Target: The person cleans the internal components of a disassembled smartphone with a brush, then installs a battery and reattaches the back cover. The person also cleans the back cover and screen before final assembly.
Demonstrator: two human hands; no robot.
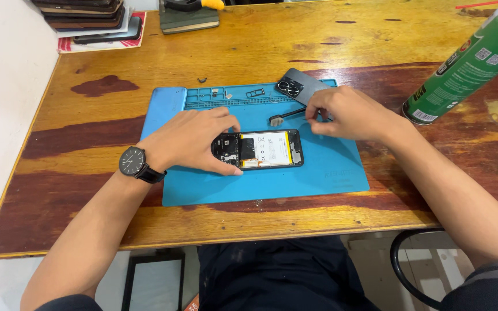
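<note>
An opened phone is laid flat on the blue mat at the middle of the wooden table, its battery and inner boards exposed. Its camera end is steadied by the left hand, fingers spread and pressed down on it. A small black brush is pinched at its handle end by the right hand, just behind the phone. The back cover is already off and set at the mat's far edge — so the opening seems done, while the inside work appears unfinished. A green spray can is tilted at the right; a stack of phones is kept far left.
</note>
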